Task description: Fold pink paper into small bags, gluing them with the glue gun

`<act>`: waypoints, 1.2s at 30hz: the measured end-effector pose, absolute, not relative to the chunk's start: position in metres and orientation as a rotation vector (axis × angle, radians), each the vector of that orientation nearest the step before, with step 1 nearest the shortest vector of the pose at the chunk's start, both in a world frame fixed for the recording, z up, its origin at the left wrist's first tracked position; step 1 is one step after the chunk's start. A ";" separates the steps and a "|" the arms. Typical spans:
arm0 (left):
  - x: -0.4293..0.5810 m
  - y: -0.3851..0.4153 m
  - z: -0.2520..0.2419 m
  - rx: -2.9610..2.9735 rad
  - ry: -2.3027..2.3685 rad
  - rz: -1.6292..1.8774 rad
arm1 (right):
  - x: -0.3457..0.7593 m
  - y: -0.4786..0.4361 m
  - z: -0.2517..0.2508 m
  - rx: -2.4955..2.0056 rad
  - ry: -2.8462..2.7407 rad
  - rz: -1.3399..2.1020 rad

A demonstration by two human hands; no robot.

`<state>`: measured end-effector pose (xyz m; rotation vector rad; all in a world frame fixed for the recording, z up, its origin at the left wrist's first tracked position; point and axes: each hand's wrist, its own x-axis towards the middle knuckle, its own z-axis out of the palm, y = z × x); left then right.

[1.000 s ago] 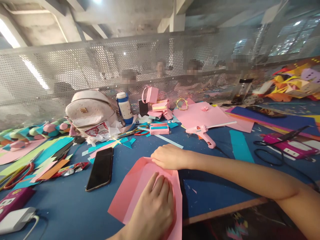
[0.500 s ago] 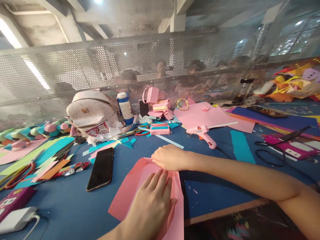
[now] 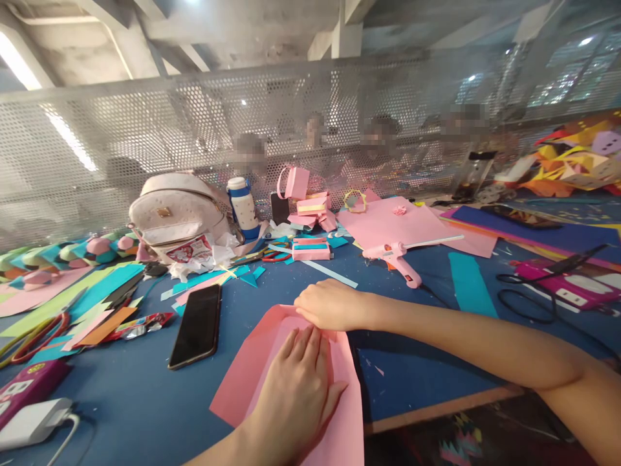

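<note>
A pink paper bag-like sheet (image 3: 237, 386), folded into layers, lies at the table's front edge. My left hand (image 3: 301, 375) lies flat on its middle, fingers stretched forward and thumb out to the right. At the paper's far end my right hand (image 3: 330, 304) has its fingers curled over the edge, pinching it; the fingertips are partly hidden. A black phone (image 3: 196, 325) lies left of the paper. Beyond my right hand rests a pink glue gun (image 3: 395, 261) with a white glue stick in it.
Behind stand a white backpack (image 3: 182, 210), a bottle (image 3: 243, 210) and small pink paper boxes (image 3: 310, 249). Scissors (image 3: 46, 333) and paper scraps lie left. A purple power strip (image 3: 563, 285) with a black cable is at right. A perforated metal screen (image 3: 291, 97) closes off the back.
My left hand has flattened on the paper, its thumb now reaching further right. The paper's right side bulges slightly outward. My right hand stays at the far edge.
</note>
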<state>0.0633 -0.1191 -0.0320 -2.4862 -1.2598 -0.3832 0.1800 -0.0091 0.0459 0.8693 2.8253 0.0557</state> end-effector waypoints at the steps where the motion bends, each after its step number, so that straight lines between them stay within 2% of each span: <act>1: 0.064 -0.119 -0.032 -2.484 -1.249 -0.382 | 0.180 -0.009 0.046 0.865 2.828 0.058; 9: 0.066 -0.120 -0.028 -2.401 -1.079 -0.399 | 0.180 -0.010 0.047 0.841 2.832 0.093; 13: 0.067 -0.122 -0.019 -2.444 -0.938 -0.322 | 0.186 -0.011 0.051 0.894 2.831 0.071; 20: 0.070 -0.113 -0.014 -2.447 -0.986 -0.126 | 0.199 -0.012 0.047 1.069 2.845 -0.031; 36: 0.065 -0.106 -0.041 -2.247 -0.869 -0.501 | 0.182 0.011 0.049 1.036 3.032 -0.247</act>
